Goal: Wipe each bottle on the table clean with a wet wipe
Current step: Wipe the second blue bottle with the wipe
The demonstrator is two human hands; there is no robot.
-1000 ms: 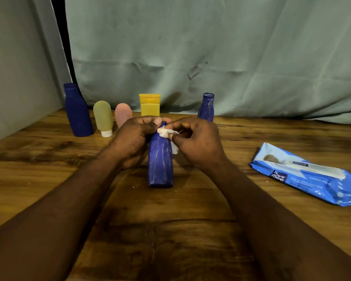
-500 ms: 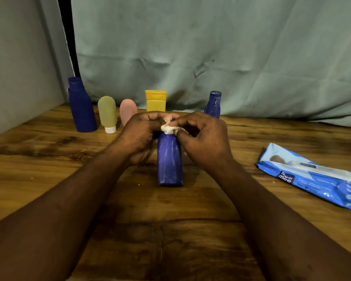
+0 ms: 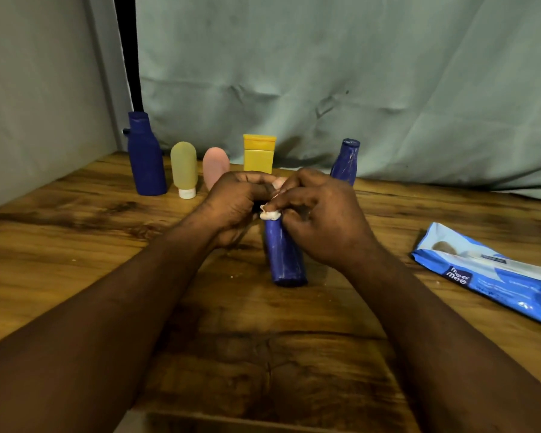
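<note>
Wooden table (image 3: 75, 245): back row of bottles (image 3: 184, 170), nearer blue bottle (image 3: 286, 257), wipes pack (image 3: 487, 276)

1 head-worn camera looks forward and down across the wooden bench (image 3: 75, 245), close over its near edge, facing the grey-green curtain (image 3: 325, 73) behind the bench.

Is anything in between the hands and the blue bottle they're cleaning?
Only the wet wipe, and it belongs there: the right hand pinches it against the top of the blue bottle. The left hand curls round the bottle's top from the other side. Nothing else visible is between them.
</note>
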